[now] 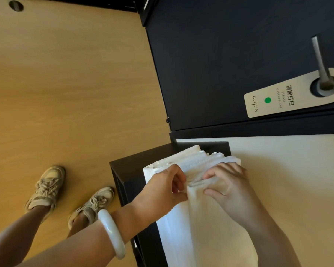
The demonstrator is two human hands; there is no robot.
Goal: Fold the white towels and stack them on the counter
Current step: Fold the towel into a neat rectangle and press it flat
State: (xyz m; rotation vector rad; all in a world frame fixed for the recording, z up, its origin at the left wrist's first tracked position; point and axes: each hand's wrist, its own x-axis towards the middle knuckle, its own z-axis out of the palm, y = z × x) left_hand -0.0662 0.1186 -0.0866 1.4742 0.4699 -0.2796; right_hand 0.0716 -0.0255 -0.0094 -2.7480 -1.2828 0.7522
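White towel (181, 237), softly creased, pinched between left hand (162, 187) and right hand (228, 185).

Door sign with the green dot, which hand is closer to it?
Right. The right hand pinches the towel below the door sign; the left hand pinches it farther left.

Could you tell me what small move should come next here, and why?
Probably lift the hanging towel and lay it flat to fold it: the left hand and right hand pinch its top edge just over the folded stack on the dark counter, and the rest hangs loose.
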